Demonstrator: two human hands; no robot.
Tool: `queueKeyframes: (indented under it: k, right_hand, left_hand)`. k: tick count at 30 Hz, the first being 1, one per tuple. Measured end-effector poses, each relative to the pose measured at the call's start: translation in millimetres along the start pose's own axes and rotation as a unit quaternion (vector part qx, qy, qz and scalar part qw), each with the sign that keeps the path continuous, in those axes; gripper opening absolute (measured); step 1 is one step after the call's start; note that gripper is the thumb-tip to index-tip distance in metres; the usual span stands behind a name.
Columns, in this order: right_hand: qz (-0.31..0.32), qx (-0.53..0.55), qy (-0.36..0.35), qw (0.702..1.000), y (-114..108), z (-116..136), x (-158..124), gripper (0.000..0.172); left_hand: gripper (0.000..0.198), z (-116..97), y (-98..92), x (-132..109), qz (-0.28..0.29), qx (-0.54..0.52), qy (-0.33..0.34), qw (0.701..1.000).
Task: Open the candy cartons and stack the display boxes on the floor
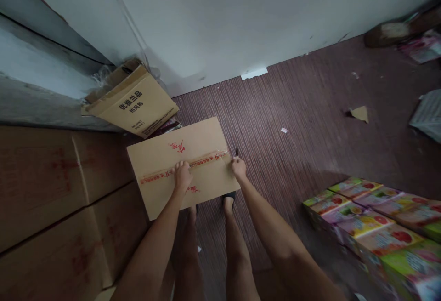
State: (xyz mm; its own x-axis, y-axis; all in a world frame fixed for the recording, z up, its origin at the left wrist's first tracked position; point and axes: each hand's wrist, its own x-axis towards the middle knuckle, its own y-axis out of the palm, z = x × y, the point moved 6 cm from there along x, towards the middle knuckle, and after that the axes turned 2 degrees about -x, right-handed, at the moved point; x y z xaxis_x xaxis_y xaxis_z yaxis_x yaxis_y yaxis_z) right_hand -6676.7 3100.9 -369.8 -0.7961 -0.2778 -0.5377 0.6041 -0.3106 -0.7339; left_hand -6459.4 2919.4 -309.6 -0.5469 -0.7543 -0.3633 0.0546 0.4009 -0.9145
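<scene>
Brown ribbed floor [272,108] bordered one red-printed tan cardboard box [198,151]; your left hand [182,175] curled atop, hold unclear; your right hand [239,167] gripped one slim black object [237,152].

- The middle carton [203,144] lies at the scene's centre, before the person's feet [228,198].
- The left hand [182,175] is on its top; the right hand [239,167], a tool [237,152] in its fingers, is at its right edge.
- Large cartons [41,177]: near left.
- Open carton [138,103]: far left, beside the wall [241,16].
- Small boxes [375,227]: near right.
- Cardboard scrap [360,113]: far right, on the floor [275,163].
</scene>
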Motion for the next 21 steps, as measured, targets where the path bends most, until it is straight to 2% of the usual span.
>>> queueKeyframes:
  k: [6, 8, 10, 13, 16, 18, 21]
  right_hand:
    - [0.017, 0.009, -0.001, 1.000, -4.9, 9.5, -11.1, 0.039]
    - [0.016, 0.004, -0.005, 1.000, -5.9, 11.3, -16.2, 0.038]
    - [0.018, -0.002, -0.011, 1.000, -4.9, 12.2, -19.9, 0.037]
    - [0.022, -0.003, -0.033, 0.999, -0.9, 15.6, -22.6, 0.032]
    - [0.017, 0.001, -0.043, 0.999, 2.8, 17.1, -24.8, 0.027]
    - [0.010, 0.007, -0.042, 0.999, 4.9, 14.4, -29.0, 0.027]
    - [-0.008, 0.047, -0.039, 0.998, 8.4, 2.5, -42.3, 0.026]
  left_hand:
    - [0.018, 2.8, -3.0, -1.6, 0.006, -0.009, -0.003, 1.000]
    - [0.019, -4.4, -4.6, 0.8, 0.006, -0.013, 0.001, 1.000]
    - [0.022, -24.1, -5.2, 7.1, 0.005, -0.023, 0.024, 0.999]
    - [0.032, -75.5, -0.6, 20.7, 0.018, -0.056, 0.118, 0.991]
    - [0.031, -121.7, 8.6, 29.8, 0.046, -0.079, 0.201, 0.975]
    - [0.031, -136.3, 15.0, 30.5, 0.057, -0.085, 0.221, 0.970]
    - [0.035, -140.8, 24.6, 20.7, 0.073, -0.095, 0.241, 0.963]
